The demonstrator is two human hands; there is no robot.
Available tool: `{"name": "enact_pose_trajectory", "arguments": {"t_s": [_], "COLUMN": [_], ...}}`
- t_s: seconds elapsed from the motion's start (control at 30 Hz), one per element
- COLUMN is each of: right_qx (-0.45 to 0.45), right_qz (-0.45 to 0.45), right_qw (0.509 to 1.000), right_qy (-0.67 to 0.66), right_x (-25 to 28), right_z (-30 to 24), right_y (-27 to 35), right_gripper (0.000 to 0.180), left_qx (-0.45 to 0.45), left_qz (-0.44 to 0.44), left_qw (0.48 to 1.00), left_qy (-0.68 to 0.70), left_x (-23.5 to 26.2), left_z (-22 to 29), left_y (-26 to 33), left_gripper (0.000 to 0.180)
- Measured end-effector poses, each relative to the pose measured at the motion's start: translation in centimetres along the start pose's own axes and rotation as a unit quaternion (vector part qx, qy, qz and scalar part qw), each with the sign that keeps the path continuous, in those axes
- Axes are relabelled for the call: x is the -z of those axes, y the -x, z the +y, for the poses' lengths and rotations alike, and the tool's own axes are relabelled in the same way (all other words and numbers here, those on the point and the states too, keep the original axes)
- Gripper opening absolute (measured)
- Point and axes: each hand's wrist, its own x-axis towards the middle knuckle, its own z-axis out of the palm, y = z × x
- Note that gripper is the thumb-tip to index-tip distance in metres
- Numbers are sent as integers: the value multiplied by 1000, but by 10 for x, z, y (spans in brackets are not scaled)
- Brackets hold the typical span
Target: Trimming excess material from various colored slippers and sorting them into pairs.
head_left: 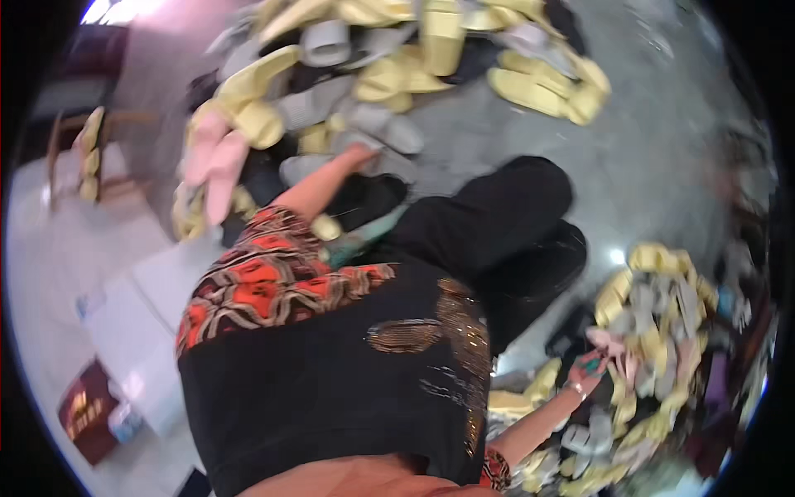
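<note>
My left hand reaches down to the floor among grey slippers, touching or just over a grey slipper; its fingers are blurred. Another grey slipper lies just beyond it, and a black slipper is close to my wrist. Off to the right, my right hand is stretched out over a second heap, a band round its wrist and teal covering on some fingers. At its fingertips is a pink slipper, which the fingers appear to grip, though blur softens the contact.
A wide heap of yellow slippers spreads across the front. Two pink slippers lie at its left. The right-hand heap mixes yellow, grey and pink pairs. At left stand a wooden frame, white boxes and a dark red box.
</note>
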Motion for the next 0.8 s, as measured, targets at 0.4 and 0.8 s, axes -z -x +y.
{"name": "enact_pose_trajectory", "arguments": {"t_s": [0.4,0.8], "right_qx": [-219,-201], "right_qz": [8,3], "right_qw": [972,977], "right_qy": [82,68], "right_x": [33,56], "right_z": [83,105], "right_y": [-18,-1], "right_gripper": [29,23], "left_qx": [66,43], "left_qz": [237,202], "left_qw": [953,968], "left_qy": [177,141], "left_x": [-6,9], "left_z": [-33,-31], "left_y": [18,15], "left_gripper": [42,42]}}
